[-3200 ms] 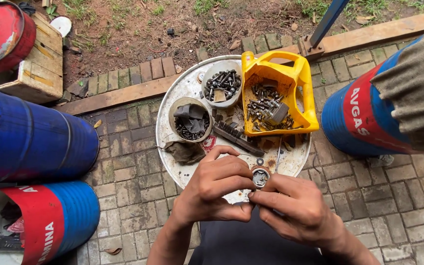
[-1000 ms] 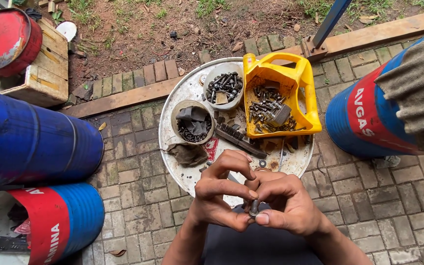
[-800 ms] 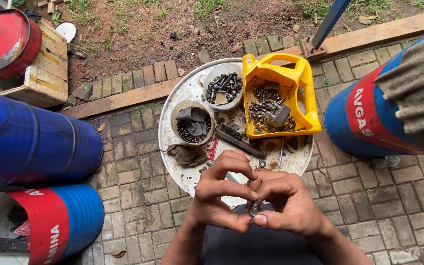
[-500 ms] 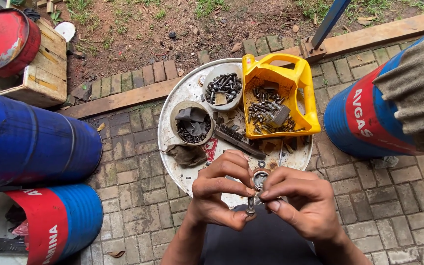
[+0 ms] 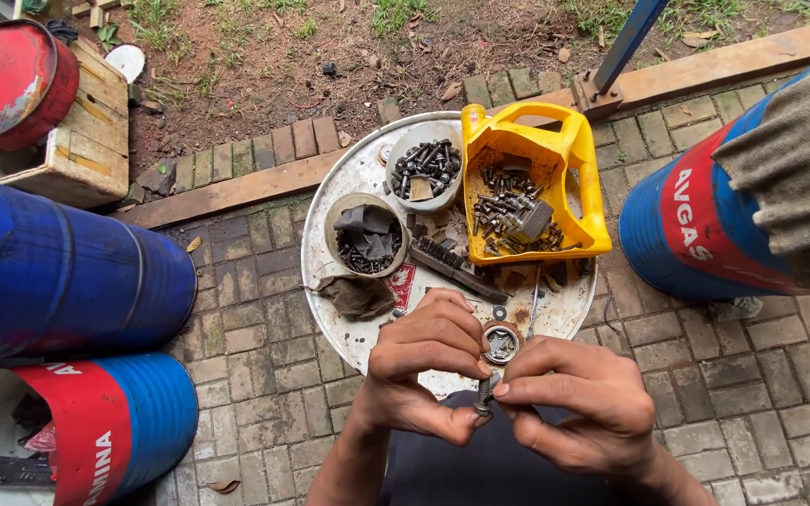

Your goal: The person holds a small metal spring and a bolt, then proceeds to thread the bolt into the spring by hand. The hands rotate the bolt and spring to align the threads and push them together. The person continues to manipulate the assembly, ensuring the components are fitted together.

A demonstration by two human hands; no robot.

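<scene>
You are holding a small dark bolt (image 5: 484, 397) between both hands, low in the view and just in front of the near rim of the round metal tray (image 5: 330, 281).

Left hand (image 5: 424, 370): fingers curled tight, thumb and fingertips pinching the bolt from the left. A narrow, closed grip on it.

Right hand (image 5: 578, 408): thumb and forefinger are closing on the same bolt from the right, the other fingers folded under. It looks as though you are turning something on its shank, but any nut there is too small to make out.

Just above your fingers, a round bearing-like ring (image 5: 501, 343) is sitting on the tray, touching neither hand as far as the view shows.

State of the sorting, judged from how things lie:
- The yellow cut-open jug (image 5: 574, 169) is holding a heap of mixed bolts and metal parts, so plenty is waiting there.
- The upper round bowl (image 5: 424, 171) is filled with dark bolts and a scrap of card.
- The lower round tin (image 5: 366, 234) is holding dark pieces and small hardware.
- A wire brush (image 5: 457, 270) and a grimy rag (image 5: 356, 295) are lying loose on the tray between the containers and your hands.

One piece in hand, many more in the jug: the work looks far from finished.

Around you: blue drums (image 5: 67, 281) on the left, another blue and red drum (image 5: 696, 215) on the right, brick paving underfoot.
</scene>
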